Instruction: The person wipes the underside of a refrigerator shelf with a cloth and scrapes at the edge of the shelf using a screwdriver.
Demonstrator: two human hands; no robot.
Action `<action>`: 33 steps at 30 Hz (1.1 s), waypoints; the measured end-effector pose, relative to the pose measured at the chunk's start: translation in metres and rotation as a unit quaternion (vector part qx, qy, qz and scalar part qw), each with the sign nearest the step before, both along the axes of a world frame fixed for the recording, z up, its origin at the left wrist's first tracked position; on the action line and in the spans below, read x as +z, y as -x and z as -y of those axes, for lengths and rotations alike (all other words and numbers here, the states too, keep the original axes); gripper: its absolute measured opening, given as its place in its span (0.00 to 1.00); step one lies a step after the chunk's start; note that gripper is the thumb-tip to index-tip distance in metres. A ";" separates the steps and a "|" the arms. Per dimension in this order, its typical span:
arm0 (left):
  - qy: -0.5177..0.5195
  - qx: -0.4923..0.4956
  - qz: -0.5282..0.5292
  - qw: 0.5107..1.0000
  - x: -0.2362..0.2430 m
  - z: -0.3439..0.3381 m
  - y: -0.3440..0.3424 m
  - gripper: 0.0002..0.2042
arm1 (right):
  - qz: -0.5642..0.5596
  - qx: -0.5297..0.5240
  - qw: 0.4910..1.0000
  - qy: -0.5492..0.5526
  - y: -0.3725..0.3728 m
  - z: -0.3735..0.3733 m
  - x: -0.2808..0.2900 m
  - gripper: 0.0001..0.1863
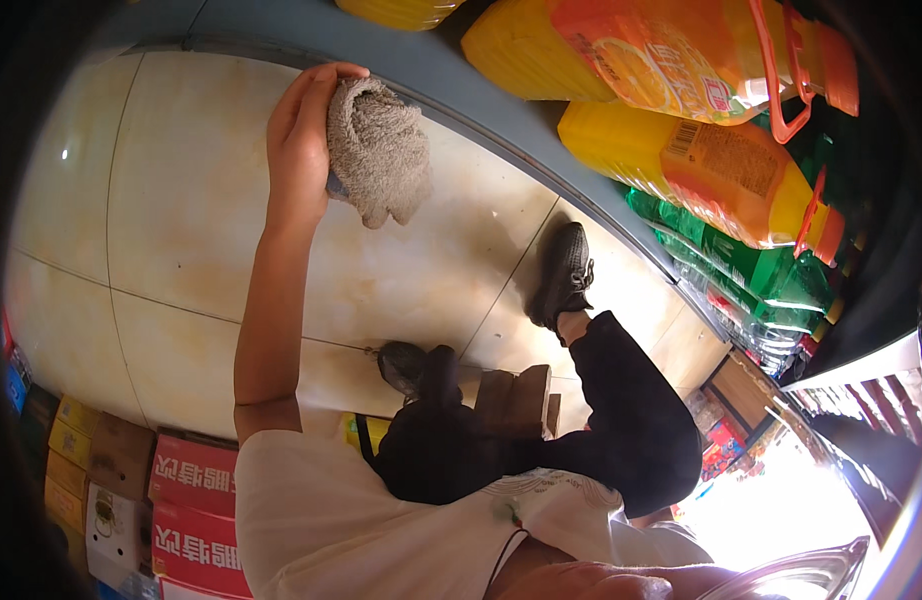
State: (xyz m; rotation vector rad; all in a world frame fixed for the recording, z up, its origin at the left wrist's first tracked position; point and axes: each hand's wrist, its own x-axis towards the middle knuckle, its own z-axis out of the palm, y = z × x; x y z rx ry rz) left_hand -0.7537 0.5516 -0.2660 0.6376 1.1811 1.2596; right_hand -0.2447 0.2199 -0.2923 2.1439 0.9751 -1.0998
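My left hand (pixel 303 135) reaches out at the end of a stretched arm. Its fingers are closed round a bunched grey-beige terry rag (pixel 383 150), whose loose folds hang out on the right side of the palm. Rag and hand are above the tiled floor (pixel 196 190), close to the grey-blue base edge of a shelf (pixel 501 125). Whether the rag touches that edge I cannot tell. My right hand does not show.
On the shelf lie large orange-drink bottles (pixel 681 165) with red handles, and green bottles (pixel 751 265). Red cartons (pixel 196 530) and yellow boxes (pixel 71 430) are stacked at lower left. A wooden stool (pixel 516 395) stands by my legs, and my black shoe (pixel 566 270) is near the shelf base.
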 end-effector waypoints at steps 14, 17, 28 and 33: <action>0.110 0.057 0.001 0.992 -0.048 0.068 0.056 0.15 | -0.038 0.015 0.998 -0.038 0.082 -0.075 -0.073 0.15; 0.136 0.064 0.012 0.989 -0.049 0.075 0.062 0.14 | -0.038 0.014 0.998 -0.040 0.085 -0.075 -0.073 0.15; 0.089 0.037 -0.003 0.995 -0.044 0.056 0.043 0.15 | -0.042 -0.001 0.998 -0.042 0.093 -0.068 -0.074 0.14; 0.105 0.050 0.021 0.993 -0.054 0.056 0.046 0.14 | -0.022 -0.020 0.999 -0.030 0.070 -0.035 -0.055 0.14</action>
